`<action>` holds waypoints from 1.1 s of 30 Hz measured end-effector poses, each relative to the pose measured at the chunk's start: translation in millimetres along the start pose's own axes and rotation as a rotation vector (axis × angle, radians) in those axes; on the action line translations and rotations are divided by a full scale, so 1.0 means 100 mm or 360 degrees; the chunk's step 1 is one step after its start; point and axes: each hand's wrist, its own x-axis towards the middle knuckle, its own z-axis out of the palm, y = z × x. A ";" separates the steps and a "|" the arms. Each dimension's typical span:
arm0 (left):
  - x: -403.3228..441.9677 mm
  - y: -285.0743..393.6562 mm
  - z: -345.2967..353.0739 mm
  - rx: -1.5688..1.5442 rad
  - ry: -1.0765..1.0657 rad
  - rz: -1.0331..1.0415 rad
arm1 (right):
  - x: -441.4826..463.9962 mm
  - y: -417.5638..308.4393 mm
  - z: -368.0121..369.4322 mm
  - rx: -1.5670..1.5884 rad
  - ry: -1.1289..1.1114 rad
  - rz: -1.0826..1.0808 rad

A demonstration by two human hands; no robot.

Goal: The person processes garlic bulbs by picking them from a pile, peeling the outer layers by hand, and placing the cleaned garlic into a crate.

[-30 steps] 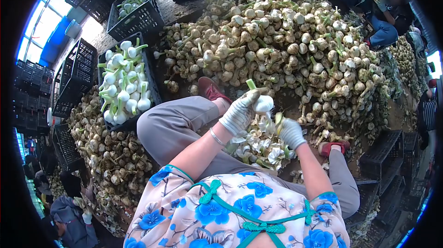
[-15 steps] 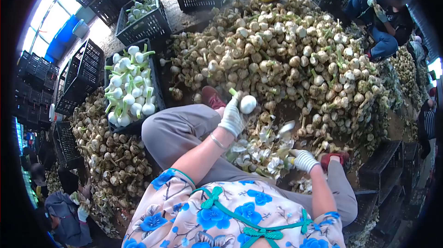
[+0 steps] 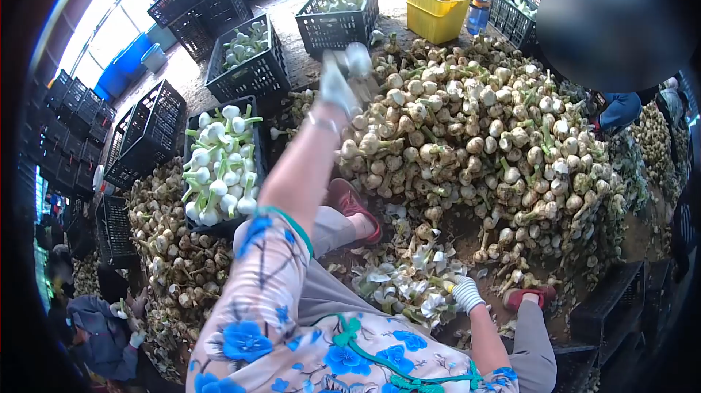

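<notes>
My left hand (image 3: pixel 337 88), in a white glove, is stretched far forward near the left edge of the big garlic pile (image 3: pixel 467 123). It is closed on a white garlic bulb (image 3: pixel 358 59), both smeared by motion. Low on the right, my right hand (image 3: pixel 466 294), in a striped white glove, is closed beside the heap of white peelings (image 3: pixel 409 276); something yellow shows at its fingers, too small to name. Cleaned bulbs with green stems (image 3: pixel 219 166) fill a dark crate (image 3: pixel 261 146) to the left of my arm.
Further crates with garlic (image 3: pixel 248 60) and a yellow basket (image 3: pixel 436 17) stand at the back, beside a blue bottle (image 3: pixel 478 16). Another garlic heap (image 3: pixel 179 247) lies at left. A person (image 3: pixel 106 334) sits at lower left, another (image 3: pixel 621 110) at right. Dark crates (image 3: pixel 610 305) stand at lower right.
My left hand has swung forward and slightly left with the garlic bulb, away from the peelings. My right hand has dropped lower beside them. The view has tilted up, showing more at the back.
</notes>
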 end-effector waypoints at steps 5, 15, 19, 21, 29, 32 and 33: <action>0.34 0.04 0.00 0.0044 0.0037 -0.0229 | 0.04 -0.01 -0.15 0.0109 0.0204 0.0030; -1.34 -1.42 -0.55 0.0177 0.0002 -0.0975 | 0.41 0.25 -0.68 -0.0640 0.0912 0.0211; -1.69 -1.87 -0.70 0.0325 -0.0154 -0.1270 | 1.00 0.72 -0.45 0.0656 0.0926 0.0323; -1.76 -2.03 -0.72 0.0416 -0.0173 -0.1440 | 1.07 0.79 -0.39 0.1344 0.1004 0.0336; -1.92 -2.37 -0.58 0.0530 -0.0391 -0.1111 | -0.06 -1.32 -0.06 0.0379 0.0987 -0.0639; -1.96 -2.12 -0.48 0.0374 -0.0355 -0.0836 | -0.30 -1.62 -0.08 0.1471 0.0723 -0.0468; -1.97 -2.09 -0.54 0.0377 -0.0474 -0.0832 | -0.31 -1.58 -0.22 0.1583 0.0527 -0.0342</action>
